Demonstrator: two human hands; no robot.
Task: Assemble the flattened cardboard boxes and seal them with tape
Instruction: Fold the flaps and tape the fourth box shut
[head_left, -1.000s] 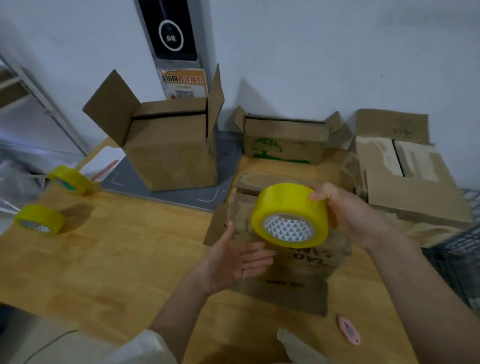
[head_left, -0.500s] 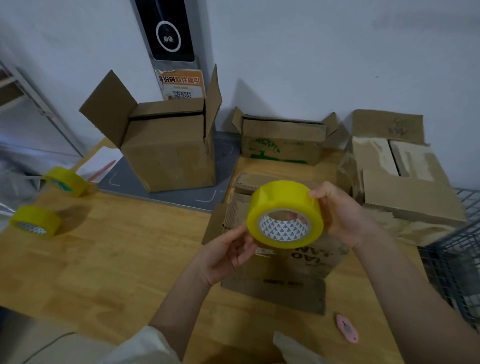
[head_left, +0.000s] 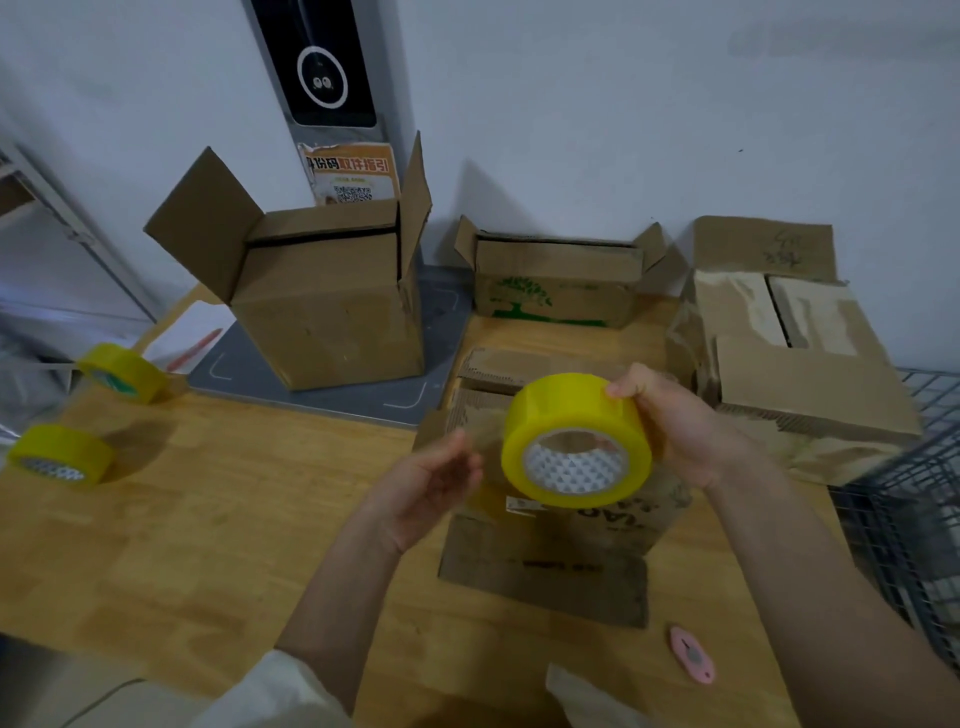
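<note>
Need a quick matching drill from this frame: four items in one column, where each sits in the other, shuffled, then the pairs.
Items:
1. tape roll
2. pink cutter
3. tall open box
4. box with green tree print

Places:
A. on the wooden table near its front edge, right of the flattened box
B. against the back wall, right of the grey pad
C. held up by the right hand
D. standing on the grey pad

Pairs: 1-C, 2-A, 3-D, 4-B

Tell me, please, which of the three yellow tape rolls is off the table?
The tape roll gripped by the right hand; the two other rolls lie at the table's left edge.
</note>
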